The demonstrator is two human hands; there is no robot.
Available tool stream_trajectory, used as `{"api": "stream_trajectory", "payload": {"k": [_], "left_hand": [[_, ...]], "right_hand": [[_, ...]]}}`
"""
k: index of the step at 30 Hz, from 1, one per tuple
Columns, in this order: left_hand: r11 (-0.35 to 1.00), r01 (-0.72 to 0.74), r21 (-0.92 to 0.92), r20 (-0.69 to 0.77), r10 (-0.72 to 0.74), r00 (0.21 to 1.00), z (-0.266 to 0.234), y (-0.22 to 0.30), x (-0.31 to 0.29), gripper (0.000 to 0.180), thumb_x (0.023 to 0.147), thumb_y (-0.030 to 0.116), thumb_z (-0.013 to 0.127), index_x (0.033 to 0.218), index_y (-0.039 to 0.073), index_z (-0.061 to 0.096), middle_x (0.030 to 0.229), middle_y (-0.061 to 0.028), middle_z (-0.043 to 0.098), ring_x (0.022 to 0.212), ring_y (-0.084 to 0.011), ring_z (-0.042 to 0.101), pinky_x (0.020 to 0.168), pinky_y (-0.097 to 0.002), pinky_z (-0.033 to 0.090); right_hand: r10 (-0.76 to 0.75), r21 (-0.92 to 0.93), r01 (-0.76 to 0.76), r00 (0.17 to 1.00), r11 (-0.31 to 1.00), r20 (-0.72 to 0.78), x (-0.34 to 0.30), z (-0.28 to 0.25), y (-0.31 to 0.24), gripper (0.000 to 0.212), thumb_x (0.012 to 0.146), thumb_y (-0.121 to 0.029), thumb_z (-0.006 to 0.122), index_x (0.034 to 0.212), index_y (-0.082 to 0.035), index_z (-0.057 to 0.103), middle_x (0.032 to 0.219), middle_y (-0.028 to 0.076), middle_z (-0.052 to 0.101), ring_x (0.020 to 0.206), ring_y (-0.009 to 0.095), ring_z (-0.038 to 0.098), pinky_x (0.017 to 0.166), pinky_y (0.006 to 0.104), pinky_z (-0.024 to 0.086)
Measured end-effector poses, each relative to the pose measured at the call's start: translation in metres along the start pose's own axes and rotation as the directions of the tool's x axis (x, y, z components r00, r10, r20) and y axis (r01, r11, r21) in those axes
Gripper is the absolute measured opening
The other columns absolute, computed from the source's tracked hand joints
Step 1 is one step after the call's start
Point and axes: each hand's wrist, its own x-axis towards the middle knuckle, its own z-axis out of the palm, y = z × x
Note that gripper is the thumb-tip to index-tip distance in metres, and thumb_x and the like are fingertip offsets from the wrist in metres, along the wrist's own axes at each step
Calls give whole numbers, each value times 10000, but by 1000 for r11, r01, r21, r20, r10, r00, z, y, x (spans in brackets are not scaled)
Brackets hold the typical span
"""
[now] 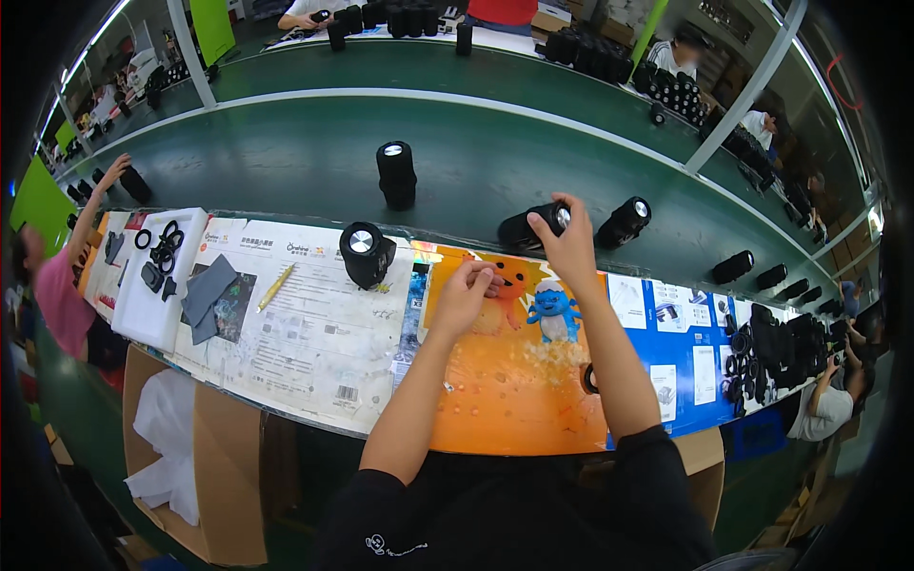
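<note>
Matt black cylinder (521,230), glossy orange sheet (514,411)

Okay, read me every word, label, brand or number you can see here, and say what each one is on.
I won't copy out wording or brands; here's where print shows.
White printed sheet: logos and headings along its far edge, a barcode nearer; smaller lines are too small to read.
Blue sheet: white panels, print too small.
Black shirt: small white drawing with a line of marks, unreadable.
Black cylinder in the right hand: nothing legible.
</note>
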Motion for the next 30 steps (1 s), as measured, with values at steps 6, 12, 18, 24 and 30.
{"api": "stream_trajectory", "payload": {"k": [6, 12, 18, 24, 30], "left_hand": [[992, 4, 125, -19, -1, 1000, -1, -3, -5, 265, 1157, 182, 623, 1317, -19, 686, 1132, -130, 807, 1027, -192, 782, 948, -317, 616], [977, -31, 209, -28, 37, 999, 2, -3, -5, 264, 1133, 195, 658, 1297, -9, 699, 1109, -130, 815, 1026, -194, 799, 931, -332, 620], [985, -61, 161, -20, 65, 998, -2, -10, -2, 242, 1135, 165, 657, 1304, -5, 693, 1084, -121, 813, 1014, -187, 798, 921, -319, 618], [998, -39, 41, 15, 38, 999, -1, -2, -2, 206, 1146, 143, 646, 1284, -4, 686, 1064, -101, 803, 968, -172, 782, 897, -308, 619], [996, 30, -80, -44, -33, 998, -3, 11, -3, 198, 1169, 136, 595, 1305, -3, 634, 1069, -117, 776, 967, -194, 775, 860, -346, 646]], "right_hand": [[-25, -374, 131, 961, 918, 274, 41, -2, -9, 674, 955, -374, 883, 1517, -108, 624, 1456, 228, 629, 1390, 459, 531, 1160, 512, 451], [-275, -486, 358, 932, 797, 237, 67, 20, -37, 635, 957, -387, 865, 1504, -126, 674, 1594, 225, 548, 1434, 445, 527, 1168, 540, 465], [-382, -90, 439, 851, 894, 360, 88, 132, -96, 767, 932, -351, 891, 1606, -174, 571, 1638, 236, 503, 1489, 497, 487, 1211, 583, 465], [-321, -163, 441, 818, 882, 478, 90, 176, -106, 788, 920, -328, 908, 1602, -261, 520, 1642, 264, 474, 1423, 537, 553, 1194, 586, 492], [-300, 45, 300, 912, 953, 280, 65, 137, -76, 613, 862, -142, 917, 1369, -118, 572, 1389, 254, 594, 1217, 494, 665, 1076, 516, 570]]}}
